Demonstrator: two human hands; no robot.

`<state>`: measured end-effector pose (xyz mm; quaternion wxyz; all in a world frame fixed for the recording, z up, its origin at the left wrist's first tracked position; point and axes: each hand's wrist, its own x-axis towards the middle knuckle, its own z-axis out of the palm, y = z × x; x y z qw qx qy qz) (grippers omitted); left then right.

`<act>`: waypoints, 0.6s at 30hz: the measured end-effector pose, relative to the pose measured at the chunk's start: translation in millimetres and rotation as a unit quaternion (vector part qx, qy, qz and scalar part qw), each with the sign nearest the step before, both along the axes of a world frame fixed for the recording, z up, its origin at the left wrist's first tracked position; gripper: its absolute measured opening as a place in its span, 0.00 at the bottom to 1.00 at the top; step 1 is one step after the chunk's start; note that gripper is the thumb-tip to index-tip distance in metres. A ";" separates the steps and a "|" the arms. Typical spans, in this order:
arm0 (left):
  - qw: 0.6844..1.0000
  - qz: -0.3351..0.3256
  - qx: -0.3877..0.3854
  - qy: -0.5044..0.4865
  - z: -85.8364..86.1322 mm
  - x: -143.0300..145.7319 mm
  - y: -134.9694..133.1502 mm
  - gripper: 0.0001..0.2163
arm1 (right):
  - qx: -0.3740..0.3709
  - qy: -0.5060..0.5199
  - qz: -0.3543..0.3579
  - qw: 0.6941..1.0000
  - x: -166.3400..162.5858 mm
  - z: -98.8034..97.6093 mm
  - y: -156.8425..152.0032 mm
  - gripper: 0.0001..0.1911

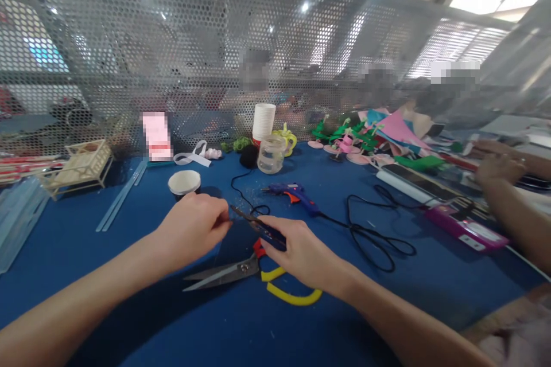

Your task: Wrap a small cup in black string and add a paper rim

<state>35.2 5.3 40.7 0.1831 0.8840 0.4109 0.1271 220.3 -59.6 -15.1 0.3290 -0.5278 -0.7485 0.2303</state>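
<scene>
My left hand [193, 228] is curled in a pinch above the blue table [86, 241], fingertips closed on something too small to make out. My right hand [297, 252] grips a small dark pair of snips [258, 223], whose blades point left toward the left fingertips. Below both hands lies a large pair of scissors [228, 273] with yellow handles [293, 295], untouched. A blue glue gun [293, 194] rests just beyond my right hand, its black cord [370, 235] looping to the right.
A white paper cup [184, 182], a clear jar [271, 155], a stack of cups [263, 120] and a small wooden bed frame [81, 166] stand further back. Coloured foam pieces [379, 132] pile at the back right. Another person's hands [499, 166] work at the right edge. A perforated screen [215, 57] closes off the back.
</scene>
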 end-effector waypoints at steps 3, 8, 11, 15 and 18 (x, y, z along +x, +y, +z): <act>0.983 -0.043 -0.162 -0.075 2.0 -5.0 3.4 0.09 | -0.022 0.036 0.027 0.999 1.5 2.9 -0.5 0.15; 0.795 -0.161 -0.504 -0.297 -15.6 -9.3 15.6 0.11 | -0.041 0.078 0.066 0.994 5.3 9.5 -1.2 0.15; 0.786 -0.171 -0.512 -0.302 -20.6 -5.6 15.0 0.13 | -0.035 0.074 0.072 0.994 5.6 9.4 -1.4 0.16; 0.966 -0.080 -0.216 -0.115 -9.5 -0.3 7.4 0.08 | 0.000 0.019 0.019 1.000 4.3 5.5 -0.4 0.17; 0.999 -0.018 -0.026 -0.013 0.0 -0.7 4.4 0.06 | 0.004 -0.005 -0.003 1.000 4.3 3.5 0.5 0.18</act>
